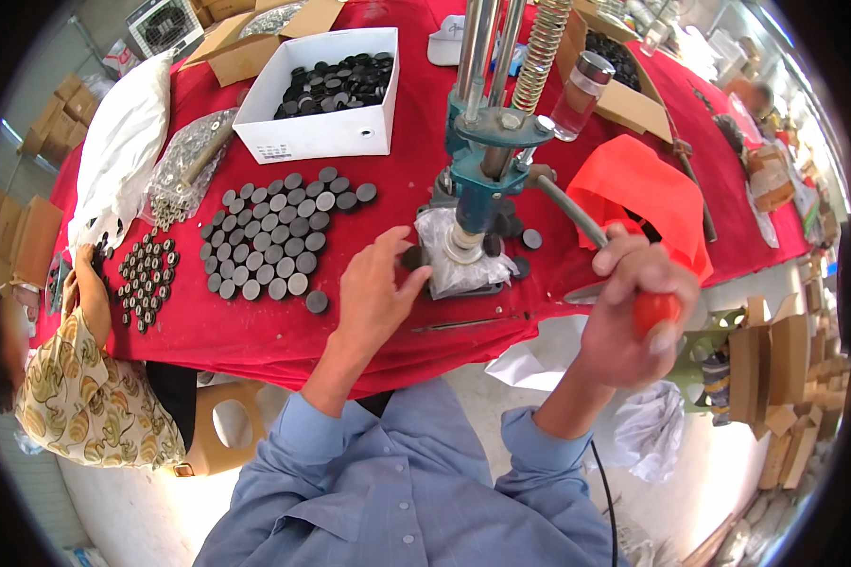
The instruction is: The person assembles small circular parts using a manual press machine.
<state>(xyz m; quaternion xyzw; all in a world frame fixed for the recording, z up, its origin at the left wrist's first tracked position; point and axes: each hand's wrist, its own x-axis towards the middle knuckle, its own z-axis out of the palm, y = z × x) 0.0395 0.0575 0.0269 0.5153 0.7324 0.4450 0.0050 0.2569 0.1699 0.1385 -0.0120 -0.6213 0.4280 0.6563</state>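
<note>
I judge this the loading step at the blue-green hand press [487, 161] on the red-clothed table [255, 331]: my left hand [376, 288], grip pinched on a small dark round disc [412, 257], holds it just left of the press's plastic-wrapped base [459, 269]. My right hand [633, 317], right of the press, is wrapped tight round the red knob [654, 310] of its lever. Next, I'd say, the disc must sit square under the ram, fingers clear before the lever drops.
</note>
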